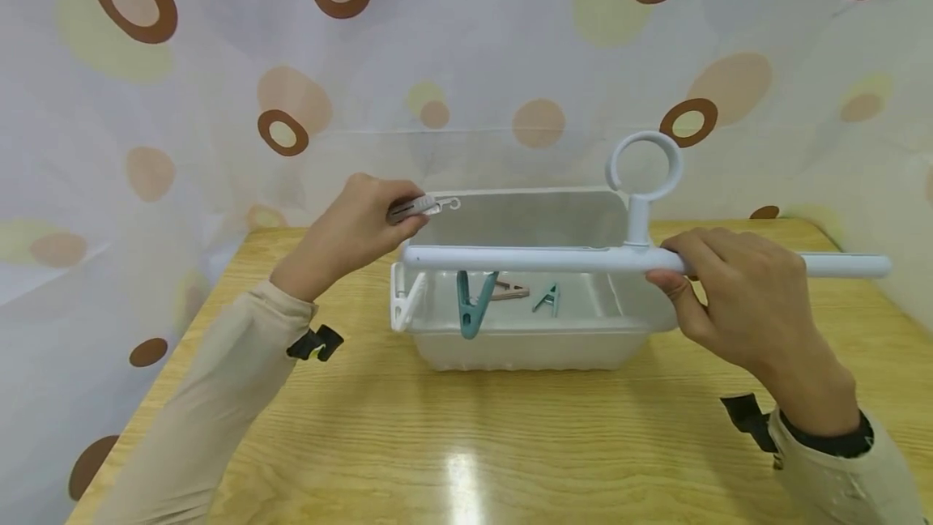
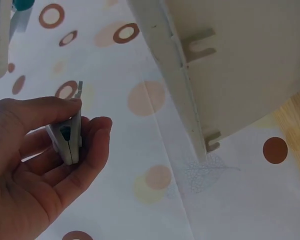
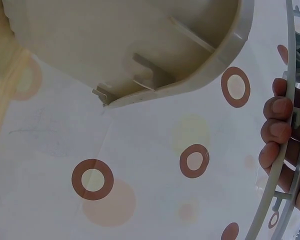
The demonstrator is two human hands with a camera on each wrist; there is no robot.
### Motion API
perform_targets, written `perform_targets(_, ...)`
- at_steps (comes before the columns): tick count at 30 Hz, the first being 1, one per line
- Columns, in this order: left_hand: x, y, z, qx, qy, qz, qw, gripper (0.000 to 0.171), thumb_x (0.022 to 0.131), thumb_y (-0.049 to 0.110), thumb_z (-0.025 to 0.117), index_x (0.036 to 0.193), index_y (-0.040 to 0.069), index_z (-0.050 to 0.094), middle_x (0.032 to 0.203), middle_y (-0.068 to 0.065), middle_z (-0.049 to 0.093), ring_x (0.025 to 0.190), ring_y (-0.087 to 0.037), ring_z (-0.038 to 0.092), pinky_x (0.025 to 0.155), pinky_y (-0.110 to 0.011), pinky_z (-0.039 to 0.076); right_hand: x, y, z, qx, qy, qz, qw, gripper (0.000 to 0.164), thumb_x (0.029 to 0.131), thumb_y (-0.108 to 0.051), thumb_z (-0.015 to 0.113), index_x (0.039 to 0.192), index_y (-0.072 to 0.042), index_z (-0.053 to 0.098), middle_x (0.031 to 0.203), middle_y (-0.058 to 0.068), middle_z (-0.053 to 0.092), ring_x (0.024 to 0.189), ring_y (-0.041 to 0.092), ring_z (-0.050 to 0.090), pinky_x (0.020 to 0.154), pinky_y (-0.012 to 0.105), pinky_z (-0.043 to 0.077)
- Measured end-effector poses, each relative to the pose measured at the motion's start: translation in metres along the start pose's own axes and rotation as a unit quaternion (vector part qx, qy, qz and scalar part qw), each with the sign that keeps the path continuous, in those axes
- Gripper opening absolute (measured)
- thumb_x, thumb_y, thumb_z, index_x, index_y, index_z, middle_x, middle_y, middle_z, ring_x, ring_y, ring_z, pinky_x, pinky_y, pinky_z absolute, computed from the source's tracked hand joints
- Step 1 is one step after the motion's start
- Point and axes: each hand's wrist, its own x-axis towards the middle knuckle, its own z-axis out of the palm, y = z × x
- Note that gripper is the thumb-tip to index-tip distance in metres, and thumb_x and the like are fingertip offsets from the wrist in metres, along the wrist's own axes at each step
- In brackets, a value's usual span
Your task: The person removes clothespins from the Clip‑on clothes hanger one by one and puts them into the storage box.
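My left hand [image 1: 368, 213] pinches a pale grey clothes peg [image 2: 67, 140] between thumb and fingers, its small hooked end pointing right. My right hand [image 1: 743, 290] grips a white plastic clothes hanger [image 1: 525, 258] around the bar, right of its neck; the open ring hook points upward. The hanger spans level above a white tub [image 1: 525, 351]. A teal peg [image 1: 474, 316] and a white peg [image 1: 403, 306] show below the hanger's left half, overlapping the tub's front rim. Inside the tub lie a brownish peg [image 1: 510, 292] and a smaller teal peg [image 1: 548, 298].
The tub stands on a wood-grain table [image 1: 350, 444], close to a patterned curtain [image 1: 466, 63] behind it. Black straps [image 1: 316, 343] stick out at both wrists, beside the beige sleeves. Light reflects off the table's near part.
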Motion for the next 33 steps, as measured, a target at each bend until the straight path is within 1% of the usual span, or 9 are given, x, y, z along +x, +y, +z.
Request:
perform_targets(3,0.010,0.001,-0.002,0.015,-0.023,0.033,0.9991,0.005,0.086,0.005,0.070,0.087,0.000,0.069,0.069,-0.005,0.061,0.057,-0.015,0.048,0.055,-0.028,0.038,0.000,0.001,-0.001,-0.002,0.000,-0.002,1.000,0.059,0.099,-0.054,0.038,0.076,-0.005,0.060,0.065,0.005,0.062,0.043,0.017,0.046,0.037,0.031,0.029)
perform_targets(7,0.023,0.007,-0.009,0.035,-0.072,0.075,0.9940,0.006,0.085,0.005,0.070,0.084,0.000,0.068,0.068,-0.005,0.060,0.058,-0.015,0.048,0.055,-0.028,0.039,0.001,0.002,-0.002,-0.002,0.007,-0.007,1.000,0.058,0.100,-0.053,0.039,0.075,-0.005,0.060,0.063,0.003,0.060,0.043,0.014,0.042,0.037,0.029,0.027)
perform_targets(11,0.039,0.015,-0.014,0.046,-0.113,0.095,0.9880,0.007,0.087,0.006,0.070,0.083,0.001,0.067,0.068,-0.004,0.059,0.058,-0.015,0.047,0.056,-0.028,0.039,0.001,0.004,-0.004,-0.003,0.013,-0.009,1.000,0.059,0.099,-0.054,0.039,0.075,-0.005,0.061,0.061,0.000,0.057,0.043,0.012,0.039,0.037,0.029,0.027)
perform_targets(13,0.046,0.017,-0.013,0.045,-0.118,0.093,0.9876,0.007,0.088,0.007,0.069,0.085,0.001,0.068,0.069,-0.004,0.059,0.058,-0.015,0.046,0.056,-0.028,0.039,0.001,0.004,-0.005,0.000,0.017,-0.008,1.000,0.060,0.099,-0.055,0.039,0.075,-0.005,0.061,0.060,0.000,0.057,0.043,0.013,0.039,0.037,0.029,0.027)
perform_targets(15,0.052,0.019,-0.010,0.041,-0.116,0.089,0.9884,0.007,0.089,0.008,0.068,0.087,0.001,0.069,0.071,-0.004,0.060,0.060,-0.015,0.046,0.058,-0.028,0.039,0.001,0.005,-0.005,0.001,0.018,-0.010,1.000,0.060,0.099,-0.056,0.038,0.075,-0.005,0.062,0.060,-0.001,0.056,0.043,0.013,0.039,0.037,0.029,0.027)
perform_targets(22,0.068,0.020,0.006,0.019,-0.101,0.078,0.9916,0.011,0.089,0.011,0.068,0.094,0.002,0.070,0.078,-0.006,0.065,0.064,-0.017,0.050,0.061,-0.029,0.041,0.003,0.005,-0.006,0.012,0.020,-0.020,1.000,0.061,0.099,-0.056,0.039,0.075,-0.004,0.062,0.061,0.002,0.059,0.044,0.014,0.044,0.037,0.031,0.030)
perform_targets(26,0.075,0.018,0.017,0.025,-0.114,0.070,0.9906,0.012,0.089,0.012,0.068,0.094,0.001,0.071,0.080,-0.006,0.067,0.065,-0.016,0.051,0.062,-0.028,0.041,0.003,0.004,-0.008,0.012,0.018,-0.020,1.000,0.061,0.099,-0.055,0.039,0.075,-0.004,0.062,0.061,0.001,0.058,0.043,0.014,0.042,0.037,0.031,0.030)
perform_targets(30,0.081,0.015,0.029,0.044,-0.138,0.075,0.9867,0.012,0.089,0.011,0.068,0.092,0.000,0.071,0.080,-0.008,0.067,0.066,-0.017,0.051,0.062,-0.030,0.043,0.002,0.003,-0.009,0.010,0.013,-0.022,1.000,0.060,0.099,-0.055,0.038,0.076,-0.005,0.062,0.062,0.001,0.059,0.044,0.014,0.043,0.038,0.031,0.031)
perform_targets(33,0.083,0.016,0.035,0.046,-0.161,0.075,0.9831,0.012,0.088,0.010,0.068,0.093,-0.001,0.071,0.083,-0.009,0.070,0.070,-0.019,0.058,0.066,-0.031,0.048,0.001,0.002,-0.009,0.014,0.017,-0.015,1.000,0.061,0.099,-0.056,0.039,0.076,-0.005,0.062,0.062,0.002,0.060,0.044,0.015,0.045,0.037,0.033,0.031)
